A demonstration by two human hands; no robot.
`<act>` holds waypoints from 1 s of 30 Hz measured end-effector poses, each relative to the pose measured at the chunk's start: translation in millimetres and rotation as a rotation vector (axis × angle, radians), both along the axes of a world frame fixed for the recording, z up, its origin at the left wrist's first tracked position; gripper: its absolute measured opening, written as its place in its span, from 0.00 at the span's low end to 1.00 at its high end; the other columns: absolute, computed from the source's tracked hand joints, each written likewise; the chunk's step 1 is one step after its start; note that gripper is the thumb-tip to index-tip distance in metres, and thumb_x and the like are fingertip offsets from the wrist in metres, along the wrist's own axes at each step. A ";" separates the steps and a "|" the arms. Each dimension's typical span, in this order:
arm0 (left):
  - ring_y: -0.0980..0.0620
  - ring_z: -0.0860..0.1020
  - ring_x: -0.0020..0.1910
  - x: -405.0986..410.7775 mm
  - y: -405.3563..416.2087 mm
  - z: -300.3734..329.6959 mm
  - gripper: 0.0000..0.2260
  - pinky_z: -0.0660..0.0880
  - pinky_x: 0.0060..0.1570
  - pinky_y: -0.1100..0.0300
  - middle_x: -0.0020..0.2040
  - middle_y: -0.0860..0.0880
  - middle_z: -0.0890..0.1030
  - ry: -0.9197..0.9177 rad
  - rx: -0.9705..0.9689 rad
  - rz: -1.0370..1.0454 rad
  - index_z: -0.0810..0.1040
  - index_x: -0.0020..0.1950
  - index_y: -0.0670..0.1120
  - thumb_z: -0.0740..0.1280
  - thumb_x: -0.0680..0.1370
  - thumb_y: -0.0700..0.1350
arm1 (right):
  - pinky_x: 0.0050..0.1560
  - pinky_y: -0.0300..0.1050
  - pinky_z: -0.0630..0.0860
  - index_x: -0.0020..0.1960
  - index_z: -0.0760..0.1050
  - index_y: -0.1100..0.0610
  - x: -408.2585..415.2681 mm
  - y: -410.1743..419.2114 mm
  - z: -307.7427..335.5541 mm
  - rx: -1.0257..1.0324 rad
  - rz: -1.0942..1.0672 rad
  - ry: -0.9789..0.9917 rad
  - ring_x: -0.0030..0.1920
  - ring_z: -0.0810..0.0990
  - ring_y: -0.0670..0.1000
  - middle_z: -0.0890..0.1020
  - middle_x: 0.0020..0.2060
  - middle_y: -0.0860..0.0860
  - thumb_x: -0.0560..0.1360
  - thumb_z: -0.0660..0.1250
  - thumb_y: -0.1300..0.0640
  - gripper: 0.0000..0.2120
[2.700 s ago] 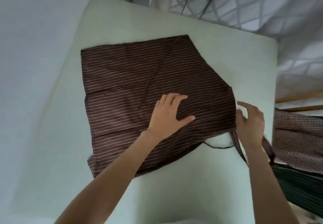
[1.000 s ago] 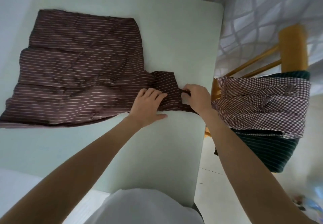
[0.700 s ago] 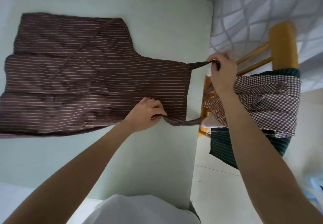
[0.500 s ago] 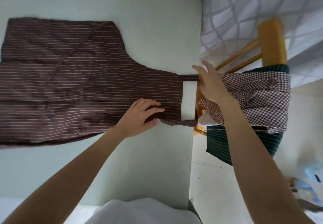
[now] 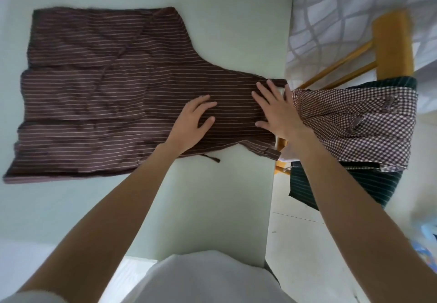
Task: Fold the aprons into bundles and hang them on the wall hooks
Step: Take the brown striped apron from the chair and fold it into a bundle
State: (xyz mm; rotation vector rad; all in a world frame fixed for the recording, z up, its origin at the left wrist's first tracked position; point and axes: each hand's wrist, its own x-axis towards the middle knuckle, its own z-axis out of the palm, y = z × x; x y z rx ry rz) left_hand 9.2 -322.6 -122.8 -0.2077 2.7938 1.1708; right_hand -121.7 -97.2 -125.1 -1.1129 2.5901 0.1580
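Brown striped apron (image 5: pixel 106 94) spread flat on pale green table (image 5: pixel 224 30), skirt end toward table's left, bib end reaching the right edge. Neck strap partly off that edge, hard to trace. One thin tie end poking out from under near hem, just beside left forearm.

Left hand (image 5: pixel 192 122) palm down on bib section, fingers loosely spread, pressing cloth, gripping nothing. Right hand (image 5: pixel 275 111) palm down at bib's far end, fingers straight and splayed, likewise flat on fabric, holding nothing.

Step in hand, by judgement: smoothing and squaring the apron before first fold. No bundle formed yet; hanging not begun. No wall hooks in view.

Checked apron (image 5: pixel 354 125) and dark green striped apron (image 5: pixel 343 189) draped over wooden chair (image 5: pixel 392 44) just beside table's right edge; both still waiting.

Next move likely calls for: tucking strap and ties onto the cloth so nothing trails, then pinching one long edge with both hands and carrying it over lengthwise, keeping edges aligned. Risk: loose tie slipping out of fold.
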 end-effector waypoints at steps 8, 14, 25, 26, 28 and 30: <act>0.51 0.75 0.42 159.4 -53.1 4.3 0.07 0.74 0.42 0.58 0.42 0.50 0.79 0.186 -0.315 0.244 0.78 0.45 0.44 0.63 0.75 0.46 | 0.43 0.45 0.67 0.44 0.78 0.56 163.4 -62.7 -9.1 -0.599 0.173 0.034 0.41 0.74 0.53 0.79 0.38 0.50 0.73 0.67 0.61 0.02; 0.43 0.73 0.59 216.1 -87.3 -15.8 0.15 0.70 0.57 0.48 0.59 0.46 0.77 -0.131 -0.499 0.280 0.78 0.60 0.46 0.70 0.74 0.43 | 0.44 0.48 0.67 0.46 0.77 0.56 184.5 -86.0 -31.1 -0.408 -0.133 0.205 0.40 0.73 0.55 0.78 0.39 0.52 0.71 0.68 0.56 0.06; 0.47 0.75 0.48 203.1 -120.6 -13.6 0.04 0.71 0.48 0.53 0.48 0.47 0.78 0.114 -0.420 0.255 0.81 0.49 0.46 0.67 0.76 0.42 | 0.58 0.38 0.68 0.50 0.71 0.54 236.3 -85.2 40.9 -0.847 -0.340 -0.454 0.58 0.73 0.46 0.77 0.57 0.49 0.78 0.56 0.58 0.06; 0.46 0.75 0.49 205.5 -122.3 -13.2 0.04 0.71 0.48 0.52 0.48 0.47 0.79 0.116 -0.418 0.238 0.81 0.49 0.46 0.68 0.76 0.42 | 0.49 0.37 0.72 0.52 0.70 0.54 243.5 -85.9 52.9 -0.909 -0.428 -0.568 0.48 0.77 0.45 0.79 0.58 0.48 0.79 0.54 0.59 0.06; 0.45 0.76 0.50 213.5 -124.7 -14.3 0.06 0.72 0.49 0.51 0.50 0.47 0.79 0.095 -0.410 0.203 0.81 0.51 0.46 0.69 0.75 0.41 | 0.29 0.42 0.68 0.50 0.68 0.55 255.2 -88.8 70.7 -0.978 -0.508 -0.668 0.26 0.71 0.52 0.82 0.54 0.47 0.80 0.53 0.59 0.05; 0.45 0.76 0.52 222.4 -125.6 -16.5 0.10 0.72 0.51 0.50 0.52 0.47 0.80 0.043 -0.413 0.158 0.80 0.55 0.46 0.70 0.74 0.43 | 0.38 0.49 0.73 0.47 0.66 0.55 264.4 -93.0 80.5 -1.037 -0.524 -0.704 0.30 0.77 0.59 0.85 0.46 0.49 0.79 0.53 0.57 0.04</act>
